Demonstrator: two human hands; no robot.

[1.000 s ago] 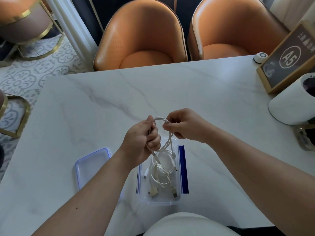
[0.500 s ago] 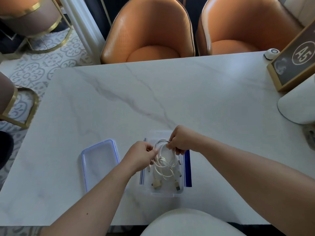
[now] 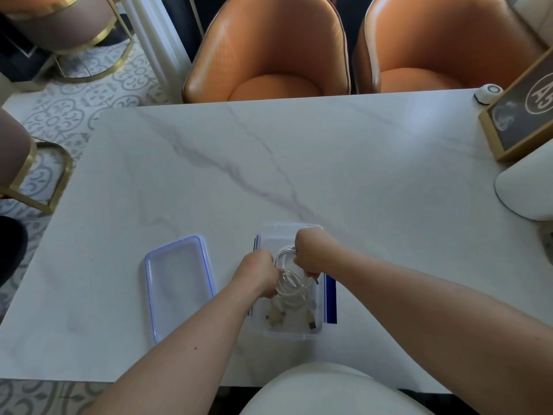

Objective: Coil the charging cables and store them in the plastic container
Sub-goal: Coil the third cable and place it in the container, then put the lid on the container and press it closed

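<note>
A clear plastic container (image 3: 270, 238) with blue side clips stands near the table's front edge. Inside it lie white charging cables (image 3: 291, 287) in loose coils, their plugs at the near end. My left hand (image 3: 258, 275) and my right hand (image 3: 312, 253) are both down in the container, each pinching a side of a white cable coil. The coil rests on the cables beneath it. My fingers hide part of the coil.
The container's blue-rimmed lid (image 3: 179, 284) lies flat to the left. Two orange chairs (image 3: 269, 52) stand at the table's far side. At the right edge sit a framed sign (image 3: 522, 112), a small white round device (image 3: 488, 92) and a white cylindrical object (image 3: 528, 187).
Both hands have lowered the coiled cable from above the table down into the container. The camera has tilted, so the container appears lower in view.
</note>
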